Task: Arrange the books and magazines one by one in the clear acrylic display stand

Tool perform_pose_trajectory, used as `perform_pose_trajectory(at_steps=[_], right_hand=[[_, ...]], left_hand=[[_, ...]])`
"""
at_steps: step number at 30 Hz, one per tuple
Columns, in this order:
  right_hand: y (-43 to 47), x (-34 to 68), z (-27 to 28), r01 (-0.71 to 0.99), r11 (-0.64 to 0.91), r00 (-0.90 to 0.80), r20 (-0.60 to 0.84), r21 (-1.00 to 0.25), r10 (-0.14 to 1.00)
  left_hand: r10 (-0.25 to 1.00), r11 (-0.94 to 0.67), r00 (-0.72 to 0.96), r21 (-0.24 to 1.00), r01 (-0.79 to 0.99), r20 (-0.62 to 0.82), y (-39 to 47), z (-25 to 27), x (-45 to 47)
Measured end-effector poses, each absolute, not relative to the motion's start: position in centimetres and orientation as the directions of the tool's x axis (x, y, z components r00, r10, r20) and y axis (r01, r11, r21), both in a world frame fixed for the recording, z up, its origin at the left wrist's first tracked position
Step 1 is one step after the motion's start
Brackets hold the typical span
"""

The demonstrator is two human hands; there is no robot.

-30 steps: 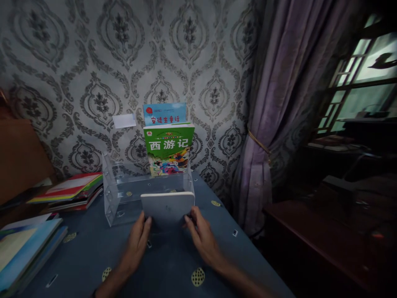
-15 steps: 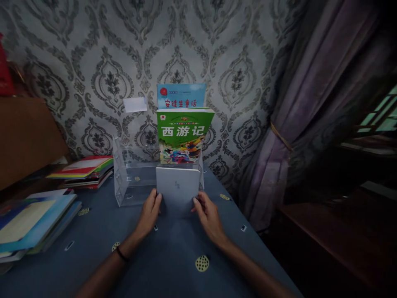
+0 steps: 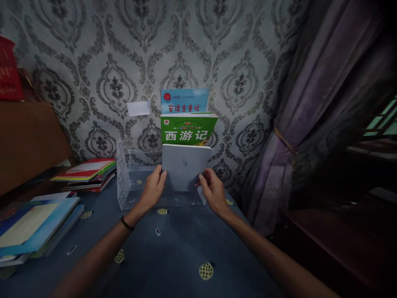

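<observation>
Two hands in play, left hand (image 3: 154, 187) at eight o'clock, right hand (image 3: 214, 191) at four, and between them one grey book (image 3: 186, 167)! Up at twelve, two more standing: one blue book (image 3: 185, 99), one green book (image 3: 188, 129). One clear rack (image 3: 121, 178), one white card (image 3: 138, 108) past ten. Swing to nine: one upper stack (image 3: 91, 170); towards eight, one lower stack (image 3: 37, 225), several volumes apiece, seemingly, though it's too dim for an exact tally.

Dim; pale light at window (image 3: 381, 123); lower right nearly black; wide-angle stretch at edges
</observation>
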State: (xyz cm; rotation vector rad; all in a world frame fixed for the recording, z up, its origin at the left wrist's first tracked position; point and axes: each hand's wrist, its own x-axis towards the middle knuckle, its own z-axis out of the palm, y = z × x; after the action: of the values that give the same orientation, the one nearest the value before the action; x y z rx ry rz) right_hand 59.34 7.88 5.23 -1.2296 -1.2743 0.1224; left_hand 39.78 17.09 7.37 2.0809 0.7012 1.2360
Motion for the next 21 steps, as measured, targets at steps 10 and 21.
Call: perform_pose_trajectory(at_steps=[10,21], right_hand=[[10.3,60.8,11.4,0.606,0.574,0.274,0.822,-0.551,0.499],[11.3,61.2,12.9,0.681,0.574,0.263,0.883,-0.455,0.388]], left_hand=[[0.508,-0.860,0.361,0.484,0.161,0.782,18.6,13.3,40.7],[0.316,-0.949,0.368,0.289,0.126,0.874,19.5,15.8,40.7]])
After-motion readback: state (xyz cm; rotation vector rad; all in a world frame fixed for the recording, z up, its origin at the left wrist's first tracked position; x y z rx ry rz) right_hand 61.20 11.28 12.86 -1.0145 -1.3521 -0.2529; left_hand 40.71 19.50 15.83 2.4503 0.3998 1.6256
